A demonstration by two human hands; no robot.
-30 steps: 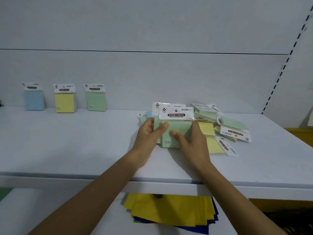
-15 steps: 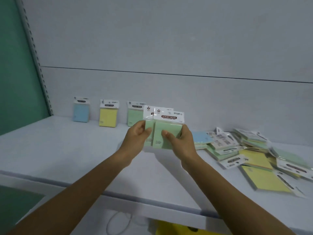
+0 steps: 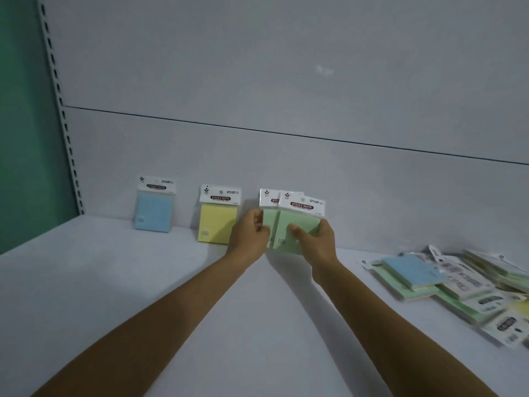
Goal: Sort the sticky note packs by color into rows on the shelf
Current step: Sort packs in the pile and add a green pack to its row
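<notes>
2 packs, blue pack [image 3: 154, 207] and yellow pack [image 3: 218, 216], stand against the back wall. Left hand [image 3: 249, 236] and right hand [image 3: 315, 242] both grip green packs [image 3: 294, 224] beside them; unsorted pile [image 3: 458, 287] remains, so most sorting seems left.

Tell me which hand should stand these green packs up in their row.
Probably the right hand: it wraps most of the front green packs. The left hand only pinches their left edge, close beside the yellow pack.
</notes>
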